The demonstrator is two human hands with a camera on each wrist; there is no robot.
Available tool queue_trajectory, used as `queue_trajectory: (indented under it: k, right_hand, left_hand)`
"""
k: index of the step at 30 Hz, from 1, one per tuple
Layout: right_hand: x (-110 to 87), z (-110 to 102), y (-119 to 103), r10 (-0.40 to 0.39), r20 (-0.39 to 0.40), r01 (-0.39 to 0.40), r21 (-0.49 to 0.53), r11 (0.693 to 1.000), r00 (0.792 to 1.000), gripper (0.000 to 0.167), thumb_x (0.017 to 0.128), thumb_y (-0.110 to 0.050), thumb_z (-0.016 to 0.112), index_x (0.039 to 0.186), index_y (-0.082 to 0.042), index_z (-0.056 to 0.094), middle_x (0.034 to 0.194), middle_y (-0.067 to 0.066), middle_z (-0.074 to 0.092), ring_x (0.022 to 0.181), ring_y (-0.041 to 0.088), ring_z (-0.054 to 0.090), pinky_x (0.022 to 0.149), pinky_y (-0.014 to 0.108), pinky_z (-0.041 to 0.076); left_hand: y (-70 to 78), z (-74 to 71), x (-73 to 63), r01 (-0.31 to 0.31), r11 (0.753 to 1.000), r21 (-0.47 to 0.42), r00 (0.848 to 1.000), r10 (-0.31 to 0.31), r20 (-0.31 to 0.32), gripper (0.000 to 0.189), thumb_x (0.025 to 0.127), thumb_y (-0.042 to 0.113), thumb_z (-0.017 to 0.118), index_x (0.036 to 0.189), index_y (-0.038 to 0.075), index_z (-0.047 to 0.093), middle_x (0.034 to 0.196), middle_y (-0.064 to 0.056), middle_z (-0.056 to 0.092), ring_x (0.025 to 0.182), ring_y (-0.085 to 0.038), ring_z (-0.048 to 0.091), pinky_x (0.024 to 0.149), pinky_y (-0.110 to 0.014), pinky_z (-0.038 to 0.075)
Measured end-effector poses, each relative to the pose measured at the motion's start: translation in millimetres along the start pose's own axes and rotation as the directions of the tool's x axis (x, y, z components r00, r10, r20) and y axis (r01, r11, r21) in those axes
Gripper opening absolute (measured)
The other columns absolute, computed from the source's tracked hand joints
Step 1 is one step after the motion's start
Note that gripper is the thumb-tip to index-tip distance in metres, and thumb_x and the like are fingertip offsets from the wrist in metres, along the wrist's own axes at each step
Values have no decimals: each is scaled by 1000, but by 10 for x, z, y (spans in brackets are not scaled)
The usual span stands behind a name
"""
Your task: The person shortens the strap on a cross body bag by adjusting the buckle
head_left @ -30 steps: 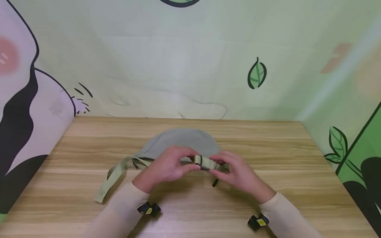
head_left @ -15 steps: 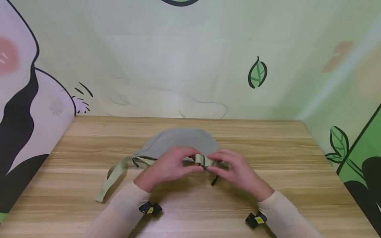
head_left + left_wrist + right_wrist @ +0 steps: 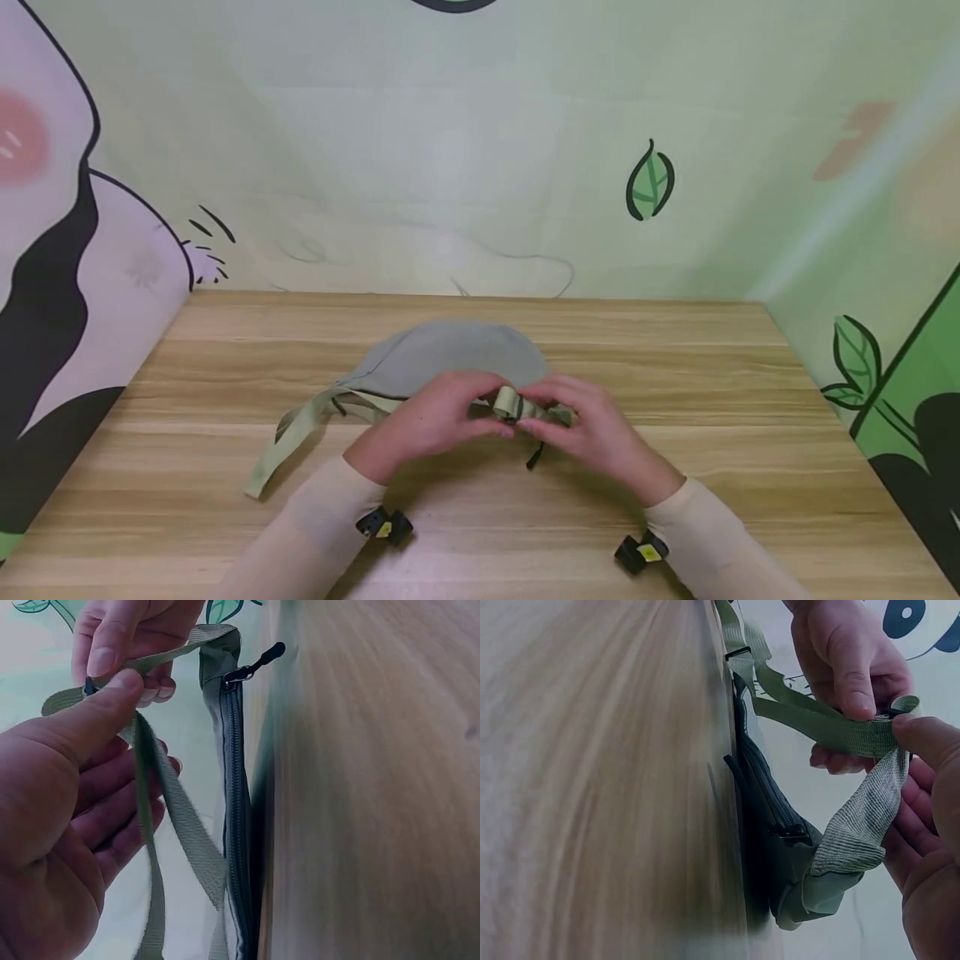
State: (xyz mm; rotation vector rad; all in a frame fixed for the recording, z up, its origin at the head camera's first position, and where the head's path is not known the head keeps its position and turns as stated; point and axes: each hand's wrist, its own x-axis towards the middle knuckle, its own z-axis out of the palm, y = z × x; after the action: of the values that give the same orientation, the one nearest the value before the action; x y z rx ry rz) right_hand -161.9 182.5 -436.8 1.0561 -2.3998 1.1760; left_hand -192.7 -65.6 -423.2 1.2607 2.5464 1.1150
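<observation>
Your L grip [image 3: 438,417] is narrow: thumb and fingers pinch the green strap [image 3: 506,402] close to a small dark slider [image 3: 519,407]. Your R grip [image 3: 603,429] is narrow also, and it pinches the same strap just beside, w/ the thumb laid on the webbing; the fingertips of both are very near to each other. Btw. them the strap makes a small rolled loop, and it is held up over the wooden counter [image 3: 697,358]. The grey bag [image 3: 453,358], to which this strap belongs, is on the counter directly behind your hands, approx. in the middle, w/ its dark zip [image 3: 236,795] on the side toward you. The black zip pull [image 3: 534,456] sticks out below your R grip. On the L side, the loose strap end [image 3: 281,454] lies bent on the counter, and the R wrist cam. shows a 2nd slider [image 3: 739,654] on the webbing. You wear light sleeves [image 3: 315,517] w/ a small black cam. [image 3: 386,525] at L wrist and another [image 3: 641,552] at R.
</observation>
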Motion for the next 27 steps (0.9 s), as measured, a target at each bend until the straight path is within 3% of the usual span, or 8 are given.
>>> queue_trajectory:
  k: [15, 23, 27]
  right_hand:
    - [-6, 93, -8, 56, -43, -55, 14, 998, 998, 38, 82, 0, 91, 118, -1, 79, 107, 9, 80, 92, 21, 74, 83, 33, 65]
    - [-31, 54, 2, 99, -7, -99, 33, 995, 995, 34, 86, -3, 90, 118, -3, 79, 106, 6, 79, 93, 13, 72, 84, 31, 64]
    - [-51, 15, 11, 110, 2, -110, 42, 993, 994, 35, 86, -2, 89, 119, -3, 79, 107, 6, 79, 94, 10, 71, 85, 30, 64]
  left_hand:
    - [-7, 70, 0, -68, 985, 156, 995, 79, -65, 17, 96, 24, 85, 103, 15, 72, 99, 4, 77, 88, -9, 67, 81, -27, 59]
    - [-49, 23, -63, -68, 976, 207, 995, 81, -52, 25, 95, 24, 86, 114, 10, 77, 106, 0, 80, 97, -14, 75, 90, -33, 62]
    - [-40, -28, -94, -70, 961, 267, 997, 80, -24, 26, 96, 24, 85, 115, 9, 77, 107, -1, 81, 95, -14, 75, 87, -34, 63]
